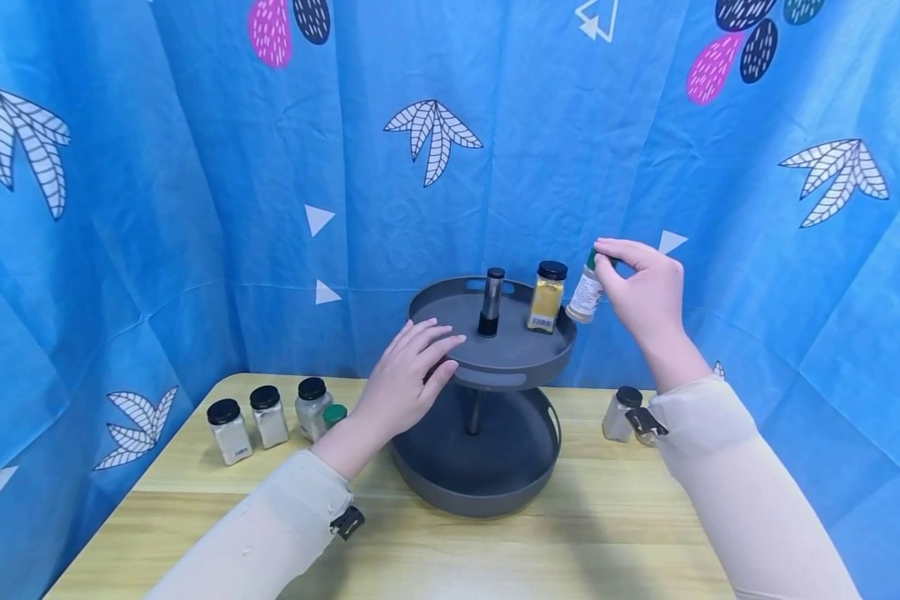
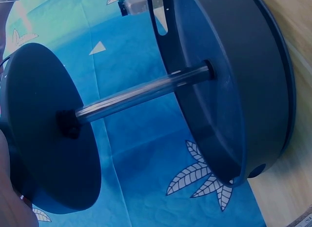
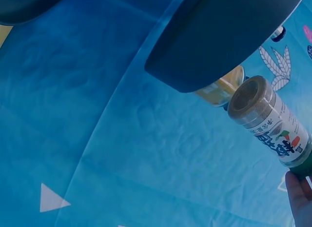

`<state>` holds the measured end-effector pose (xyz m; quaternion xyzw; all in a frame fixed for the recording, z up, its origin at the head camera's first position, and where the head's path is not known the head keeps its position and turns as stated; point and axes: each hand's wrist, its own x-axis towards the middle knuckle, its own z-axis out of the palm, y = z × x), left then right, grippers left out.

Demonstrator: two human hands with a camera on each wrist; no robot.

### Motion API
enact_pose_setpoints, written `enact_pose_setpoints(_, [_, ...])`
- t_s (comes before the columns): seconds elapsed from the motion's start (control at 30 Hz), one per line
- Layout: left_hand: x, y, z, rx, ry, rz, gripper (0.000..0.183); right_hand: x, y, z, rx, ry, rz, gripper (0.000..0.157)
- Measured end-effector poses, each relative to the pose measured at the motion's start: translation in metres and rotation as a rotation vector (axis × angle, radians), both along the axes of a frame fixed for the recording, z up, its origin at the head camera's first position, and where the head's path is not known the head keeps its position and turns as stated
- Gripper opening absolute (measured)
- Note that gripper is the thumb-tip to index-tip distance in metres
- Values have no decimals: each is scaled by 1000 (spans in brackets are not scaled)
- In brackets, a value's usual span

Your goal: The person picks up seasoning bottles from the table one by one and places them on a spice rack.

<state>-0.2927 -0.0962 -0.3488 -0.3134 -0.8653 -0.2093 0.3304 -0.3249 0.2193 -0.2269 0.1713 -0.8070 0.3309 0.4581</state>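
My right hand (image 1: 643, 287) pinches the green cap of a labelled spice bottle (image 1: 586, 295), holding it in the air at the right rim of a dark two-tier round rack (image 1: 487, 377). In the right wrist view the bottle (image 3: 273, 122) shows its base, with brownish contents and a printed label. A square jar of yellow spice (image 1: 547, 297) with a black lid stands on the top tier, close to the bottle. With fingers spread, my left hand (image 1: 401, 379) rests at the front left rim of that tier. The rack's central post (image 2: 141, 96) joins both tiers.
Left on the wooden table (image 1: 570, 533) stand black-lidded jars (image 1: 230, 432) and a green-capped bottle (image 1: 334, 415), partly behind my left arm. A black-lidded jar (image 1: 621, 413) stands right, near my right sleeve. Blue patterned curtain (image 1: 420, 225) surrounds the table.
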Motion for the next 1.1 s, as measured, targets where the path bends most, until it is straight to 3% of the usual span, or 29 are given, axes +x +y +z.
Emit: enact_pose_setpoints(1.1, [-1, 0, -3, 4, -2, 9, 45, -19, -45, -2, 89, -39, 46, 23])
